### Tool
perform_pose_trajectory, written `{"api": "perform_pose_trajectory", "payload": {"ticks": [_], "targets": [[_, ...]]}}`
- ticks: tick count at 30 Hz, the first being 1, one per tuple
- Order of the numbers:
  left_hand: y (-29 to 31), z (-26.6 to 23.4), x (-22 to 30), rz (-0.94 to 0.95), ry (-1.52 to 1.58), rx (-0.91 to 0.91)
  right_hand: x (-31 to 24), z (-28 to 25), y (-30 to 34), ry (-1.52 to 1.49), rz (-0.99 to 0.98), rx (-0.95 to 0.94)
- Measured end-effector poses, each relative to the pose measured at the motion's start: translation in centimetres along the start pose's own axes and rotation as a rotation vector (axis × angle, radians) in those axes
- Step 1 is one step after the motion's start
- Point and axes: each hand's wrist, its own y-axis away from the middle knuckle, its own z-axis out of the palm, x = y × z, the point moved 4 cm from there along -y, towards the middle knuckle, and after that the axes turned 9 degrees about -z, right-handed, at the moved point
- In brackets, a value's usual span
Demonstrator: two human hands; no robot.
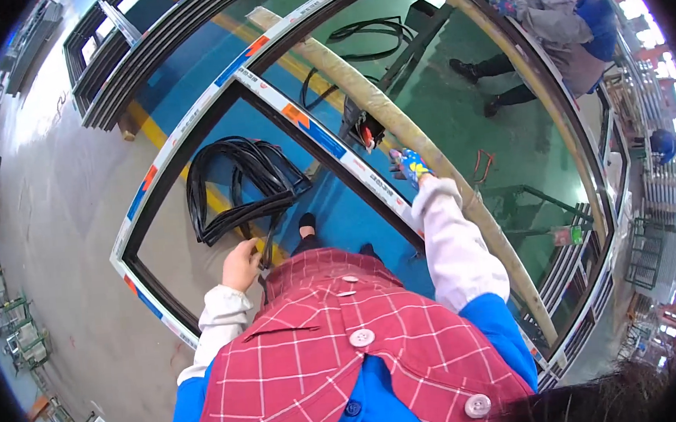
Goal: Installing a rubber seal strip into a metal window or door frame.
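Observation:
A large window frame lies in front of me, dark with white protective film marked in orange and blue. Its crossbar runs diagonally towards me. My left hand, bare, is closed at the frame's near left opening, its fingers round a black rubber strip. A looped bundle of black rubber strip shows through that opening, just beyond this hand. My right hand, in a blue patterned glove with bare fingertips, is beside the crossbar with fingers stretched out. Nothing shows in it.
A padded beam runs under the frame. Beyond the crossbar is a dark stand with a red-and-black object and more black strip. Stacked dark frames stand far left. A masked co-worker is at the far right.

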Motion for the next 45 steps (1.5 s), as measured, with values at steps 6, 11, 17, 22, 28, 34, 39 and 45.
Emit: {"api": "perform_pose_trajectory", "payload": {"ticks": [6,11,17,22,28,34,39,45], "targets": [[3.7,0.2,-2.2,-0.309,-0.029,-0.201,10.6,11.1,-9.0,-0.067,0.385,-0.221],[7.5,2.7,-4.5,-0.532,-0.007,-0.264,17.7,16.2,-11.8,0.15,0.344,-0.484],[3.6,3.9,0.7,-0.279,0.077,-0.114,11.9,11.9,-8.0,-0.505,0.68,-0.173],[0.6,3.3,9.1,0.084,0.389,0.007,-0.3,0.0,0.8,-0.595,0.459,0.0],[-2.0,3.4,17.2,0.204,0.627,0.068,-10.0,-6.0,10.9,-0.727,0.305,0.018],[-4.9,1.6,20.4,0.032,1.915,-0.159,-19.4,0.7,11.3,-0.892,0.284,-0.406],[-11.6,-3.4,13.1,-0.105,1.741,0.031,-25.1,2.4,2.4,-0.079,-0.742,-0.143],[-20.3,-4.2,9.7,-0.402,1.706,-0.053,-23.2,6.2,-10.8,0.103,-0.231,-0.138]]}}
